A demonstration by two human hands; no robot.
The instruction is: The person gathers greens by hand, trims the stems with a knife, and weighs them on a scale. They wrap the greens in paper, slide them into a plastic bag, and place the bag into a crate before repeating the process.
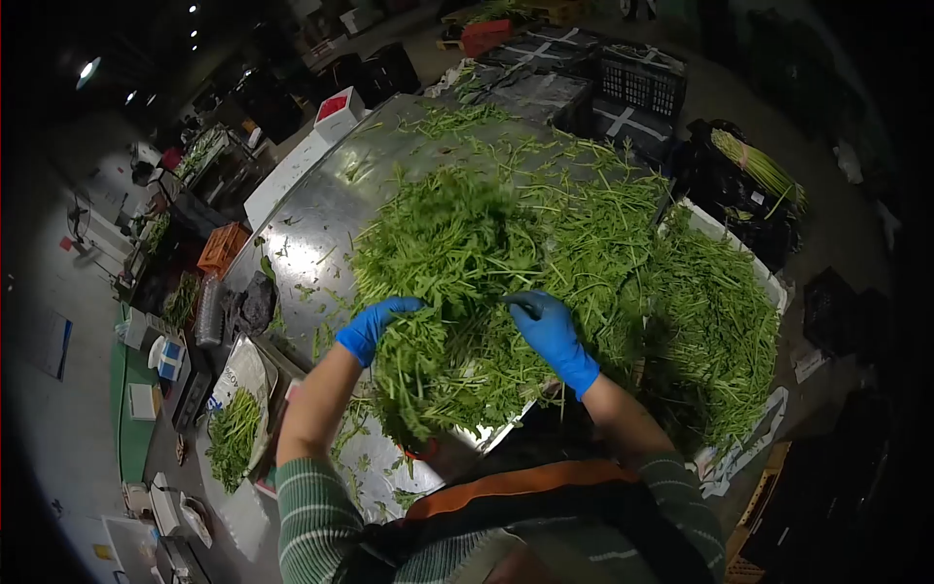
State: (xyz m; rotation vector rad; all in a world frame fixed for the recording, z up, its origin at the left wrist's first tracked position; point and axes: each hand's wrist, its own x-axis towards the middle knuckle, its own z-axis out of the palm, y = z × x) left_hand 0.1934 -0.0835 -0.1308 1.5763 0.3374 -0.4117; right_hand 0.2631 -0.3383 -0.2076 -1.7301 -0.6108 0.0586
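A large heap of leafy green stems (pixel 438 234) covers the middle of a metal table (pixel 321 229). My left hand (pixel 377 326), in a blue glove, is at the heap's left side, its fingers curled into a bunch of leafy greens (pixel 413 360) and partly hidden by the leaves. Across from it, my right hand (pixel 550 336), gloved alike, has its fingers drawn together against the stems at the right of the bunch. What those fingers hold, if anything, I cannot make out. Some leaves in the upper heap look blurred.
At the right stands a white box (pixel 769 277) filled with more greens. Black crates (pixel 637 83) are stacked beyond the table. A smaller bunch (pixel 233 438) lies on a bag at the left, near a dark crumpled bag (pixel 255 302) and an orange crate (pixel 224 247).
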